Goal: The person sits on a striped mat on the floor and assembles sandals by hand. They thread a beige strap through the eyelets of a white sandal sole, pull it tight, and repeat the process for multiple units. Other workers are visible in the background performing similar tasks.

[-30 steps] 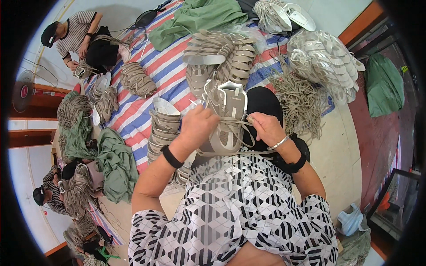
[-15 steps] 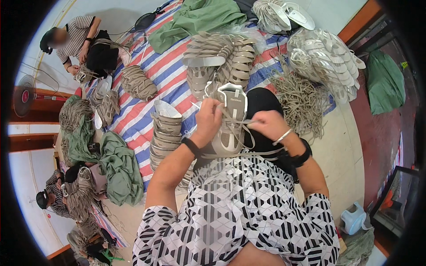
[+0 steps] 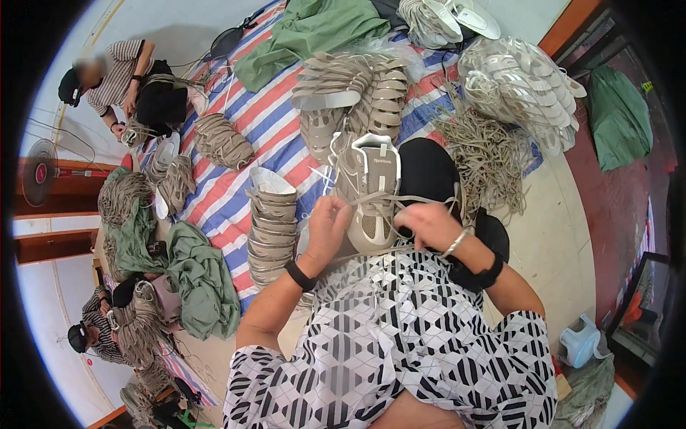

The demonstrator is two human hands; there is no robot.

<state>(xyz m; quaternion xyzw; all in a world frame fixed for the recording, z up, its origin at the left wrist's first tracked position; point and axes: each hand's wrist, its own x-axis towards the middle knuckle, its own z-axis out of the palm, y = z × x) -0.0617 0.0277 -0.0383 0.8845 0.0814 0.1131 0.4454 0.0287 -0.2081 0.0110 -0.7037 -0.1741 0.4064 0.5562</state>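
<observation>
A beige-and-white sneaker upper (image 3: pixel 377 168) lies over my lap with its heel end away from me and its toe towards me. A flat beige shoelace (image 3: pixel 421 198) crosses its lacing area and loops out past the right side. At the upper's left edge, my left hand (image 3: pixel 327 227) is closed in a pinch, the lace running to its fingertips. My right hand (image 3: pixel 431 226) is slightly blurred, its fingers curled at the lacing on the right side and closed on the lace. Another upper with white lace ends (image 3: pixel 321 175) sits just left of it.
Nested uppers stand at left (image 3: pixel 273 225) and ahead (image 3: pixel 332 86) on a striped sheet (image 3: pixel 268 121). Loose laces (image 3: pixel 489 161) are heaped at right, near bagged uppers (image 3: pixel 525 93). Two people (image 3: pixel 128 75) work at far left. A blue plastic stool (image 3: pixel 582 342) stands lower right.
Both hands have moved a little towards me, the left one down off the lace crossing. My right hand has turned inward, and the lace now loops out beyond it on the right.
</observation>
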